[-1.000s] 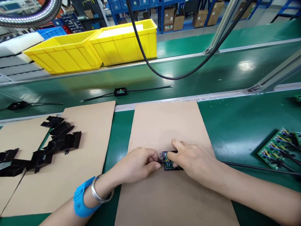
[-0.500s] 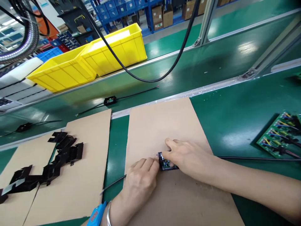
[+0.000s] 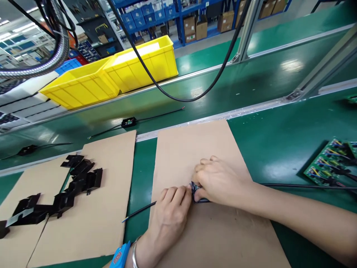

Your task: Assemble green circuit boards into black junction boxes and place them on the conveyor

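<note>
Black housings (image 3: 79, 182) lie on cardboard (image 3: 108, 216). A cable (image 3: 141, 211) runs under the bent-fingered left hand (image 3: 170, 208), its grip hidden from me; beside it on another sheet (image 3: 178, 152) sits the black case (image 3: 193, 192), clasped in the curled right hand (image 3: 217, 182). Circuit boards (image 3: 325, 163) lie farther right.

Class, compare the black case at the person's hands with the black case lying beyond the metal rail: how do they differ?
The near case lies on cardboard; the far case lies on a green surface. The right hand covers much of the near case, while no hand touches the far case. Both are black.
</note>
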Demonstrator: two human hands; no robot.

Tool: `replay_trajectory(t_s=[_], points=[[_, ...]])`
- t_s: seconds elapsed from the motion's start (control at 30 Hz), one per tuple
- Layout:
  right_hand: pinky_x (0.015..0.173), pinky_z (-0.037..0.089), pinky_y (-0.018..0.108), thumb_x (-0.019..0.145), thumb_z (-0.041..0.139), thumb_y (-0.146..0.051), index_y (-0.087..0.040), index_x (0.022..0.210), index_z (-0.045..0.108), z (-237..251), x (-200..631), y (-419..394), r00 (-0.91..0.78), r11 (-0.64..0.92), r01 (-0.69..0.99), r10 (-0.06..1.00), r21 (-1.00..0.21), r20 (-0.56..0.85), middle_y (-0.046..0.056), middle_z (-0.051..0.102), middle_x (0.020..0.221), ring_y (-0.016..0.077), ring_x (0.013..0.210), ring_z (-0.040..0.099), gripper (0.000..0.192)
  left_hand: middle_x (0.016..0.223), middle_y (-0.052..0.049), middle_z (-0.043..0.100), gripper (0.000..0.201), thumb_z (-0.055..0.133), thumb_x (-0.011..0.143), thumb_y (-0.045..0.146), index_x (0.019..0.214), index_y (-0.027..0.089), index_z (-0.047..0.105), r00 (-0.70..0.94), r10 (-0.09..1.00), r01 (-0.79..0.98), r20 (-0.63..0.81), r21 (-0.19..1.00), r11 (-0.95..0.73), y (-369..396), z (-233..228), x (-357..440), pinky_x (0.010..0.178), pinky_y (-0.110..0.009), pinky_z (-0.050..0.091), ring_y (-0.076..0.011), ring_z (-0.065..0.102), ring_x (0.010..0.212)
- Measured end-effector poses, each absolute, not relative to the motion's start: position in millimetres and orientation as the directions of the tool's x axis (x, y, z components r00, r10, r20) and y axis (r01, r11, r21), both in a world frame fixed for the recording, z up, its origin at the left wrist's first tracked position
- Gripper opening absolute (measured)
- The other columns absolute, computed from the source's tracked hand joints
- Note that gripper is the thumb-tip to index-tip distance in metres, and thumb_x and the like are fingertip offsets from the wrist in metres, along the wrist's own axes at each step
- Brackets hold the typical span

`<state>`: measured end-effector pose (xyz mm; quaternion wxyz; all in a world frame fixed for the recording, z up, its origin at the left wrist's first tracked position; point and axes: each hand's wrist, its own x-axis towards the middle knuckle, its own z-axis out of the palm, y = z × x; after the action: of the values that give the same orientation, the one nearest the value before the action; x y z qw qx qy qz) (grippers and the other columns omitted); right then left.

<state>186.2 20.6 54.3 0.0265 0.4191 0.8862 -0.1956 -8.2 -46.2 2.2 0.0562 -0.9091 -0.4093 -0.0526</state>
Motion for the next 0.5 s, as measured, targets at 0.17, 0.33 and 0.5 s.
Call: replay_trajectory(t_s=[0.17,0.33,0.5], points=[[0.063,0.035,0.032,0.073,0.073,-0.026,-0.014,0.092,0.059,40,173,25,-0.596,0.534,0.787,0.788,-0.308,-0.155,0.007,0.067,0.081,0.0225,0.076,0.062,0.026,0.101,-0.012,0.063,0.034,0.037,0.091,0.002,0.12,0.004,0.053,0.752,0.636,0.658,0.175,-0.137,-0.74,-49,-4,-10,0.069,-0.034,0.05,-0.0207,0.056,0.078],[0.066,0.038,0.033,0.075,0.075,-0.035,-0.018,0.085,0.058,31,185,23,-0.63,0.559,0.743,0.77,-0.367,-0.103,0.003,0.065,0.081,0.0222,0.081,0.06,0.026,0.096,-0.011,0.063,0.035,0.035,0.091,0.0,0.12,0.004,0.054,0.711,0.679,0.688,0.18,0.023,-0.726,-41,-1,-13,0.071,-0.033,0.054,-0.0199,0.056,0.078],[0.082,0.041,0.038,0.068,0.076,-0.057,-0.019,0.102,0.059,32,218,3,-0.639,0.552,0.71,0.766,-0.438,-0.069,0.007,0.062,0.101,0.026,0.098,0.054,0.054,0.109,-0.012,0.064,0.035,0.043,0.089,0.005,0.12,0.009,0.057,0.686,0.69,0.662,0.23,0.196,-0.724,-36,21,-6,0.086,-0.037,0.054,-0.022,0.059,0.094]])
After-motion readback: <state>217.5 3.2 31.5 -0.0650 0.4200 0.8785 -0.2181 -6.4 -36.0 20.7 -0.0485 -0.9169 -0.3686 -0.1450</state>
